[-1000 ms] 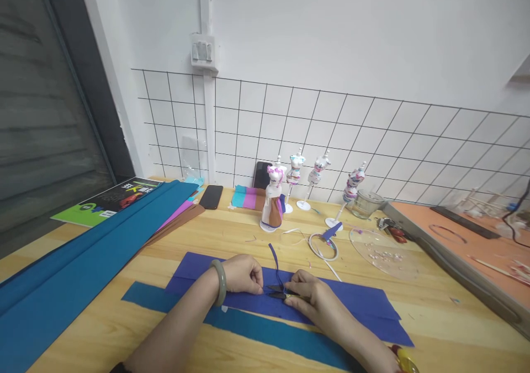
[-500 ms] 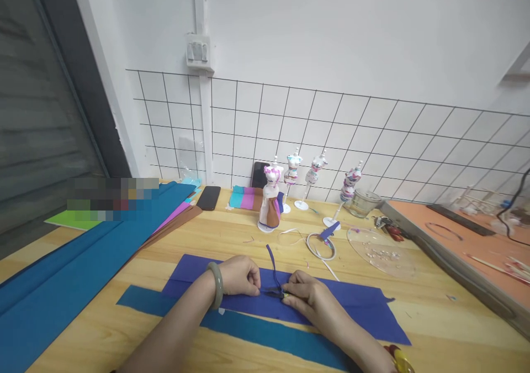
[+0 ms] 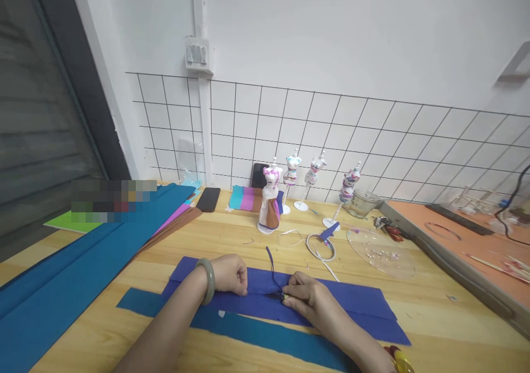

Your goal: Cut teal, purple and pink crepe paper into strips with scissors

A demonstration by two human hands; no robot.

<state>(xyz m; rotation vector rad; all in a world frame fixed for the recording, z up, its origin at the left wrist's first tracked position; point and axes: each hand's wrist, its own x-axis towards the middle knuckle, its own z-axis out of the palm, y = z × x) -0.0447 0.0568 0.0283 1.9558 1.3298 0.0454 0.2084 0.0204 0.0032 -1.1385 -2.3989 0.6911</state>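
While your left hand (image 3: 229,273) is pressing, curled, on the purple paper sheet (image 3: 356,301) lying mid-table over a teal strip (image 3: 265,337), your right hand (image 3: 308,298) is closing tightly on small scissors (image 3: 275,294) and cutting it; one narrow purple strip (image 3: 270,258) is curling up. Beyond: four mini mannequins (image 3: 270,204), one clear plate (image 3: 379,251) carrying beads, one glass jar (image 3: 363,203), contents unclear, one black phone (image 3: 208,199).
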